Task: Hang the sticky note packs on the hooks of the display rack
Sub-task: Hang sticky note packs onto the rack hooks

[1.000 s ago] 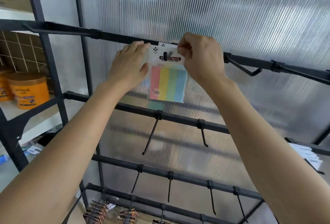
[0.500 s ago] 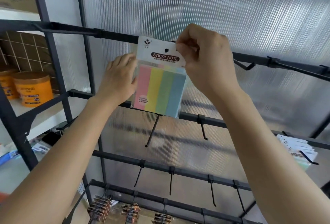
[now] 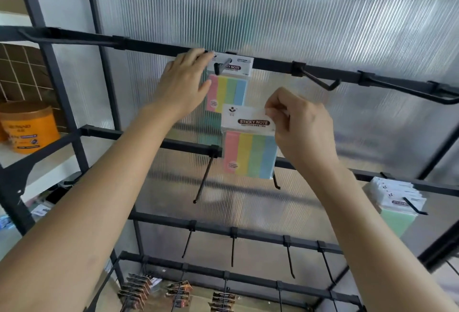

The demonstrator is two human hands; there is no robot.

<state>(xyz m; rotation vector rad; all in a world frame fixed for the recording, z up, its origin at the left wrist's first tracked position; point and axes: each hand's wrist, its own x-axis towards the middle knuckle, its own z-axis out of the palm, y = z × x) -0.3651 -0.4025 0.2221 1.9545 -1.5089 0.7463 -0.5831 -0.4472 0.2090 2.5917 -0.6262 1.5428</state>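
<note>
One sticky-note pack in hand, one on the hook

Nearest, the right hand [image 3: 303,128] pinches the top right corner of the held pack's [image 3: 249,152] white header between thumb and curled fingers; this pack hangs upright in the air, in front of the rack's second bar. Just above and behind it, the left hand [image 3: 183,88] is flat with straight fingers, gripping nothing, its thumb and fingertips against the left edge of the hung pack [image 3: 228,88]. That pack sits on a black hook [image 3: 219,68] of the top bar [image 3: 154,47]. Another hook [image 3: 320,80] juts out further right. Lower right, more packs [image 3: 397,202] hang together on one hook. Behind everything stands a ribbed translucent panel [image 3: 273,8].
</note>
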